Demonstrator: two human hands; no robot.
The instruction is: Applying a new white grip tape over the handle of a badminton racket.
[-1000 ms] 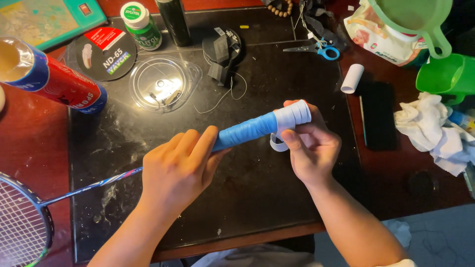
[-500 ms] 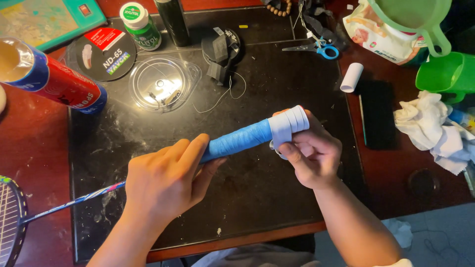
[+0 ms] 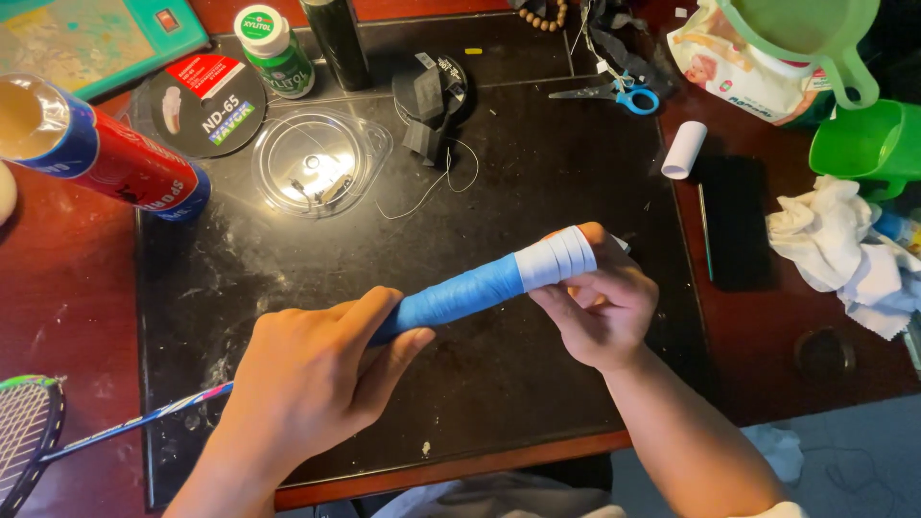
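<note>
Racket head: the strung head of the badminton racket [image 3: 24, 432] was cut off by the lower left edge, so only part of its green-edged frame and strings showed.
Shaft: the thin blue patterned shaft [image 3: 144, 422] ran up from the head and vanished under the left hand.
Left hand: the left hand [image 3: 321, 374] lay knuckles up over the lower handle, fingers pressed together and curled round it, the thumb stretched along the blue wrap; the palm side was hidden.
Handle: the blue-wrapped racket handle [image 3: 460, 295] slanted up to the right above the black desk mat [image 3: 537, 173], held between both hands near the middle of the view.
White end: the white tape-wound butt end of the handle [image 3: 556, 257] sat against the right hand; how the tape ended could not be made out.
Right hand: the right hand [image 3: 600, 307] cupped the butt end from below, thumb and forefinger pinching the white wrap, the other fingers folded into the palm; the fingertips behind the handle were hidden.
Far left: a red and blue cardboard tube [image 3: 96, 153] lay on its side, its open mouth partly cut off.
Behind: a clear round plastic lid [image 3: 317, 163] and blue-handled scissors [image 3: 614, 94] lay on the mat, well apart from the hands.
Right: a small white paper roll [image 3: 683, 150], a crumpled white cloth [image 3: 844, 245] and a green plastic cup [image 3: 868, 144], the cup cut by the edge.
</note>
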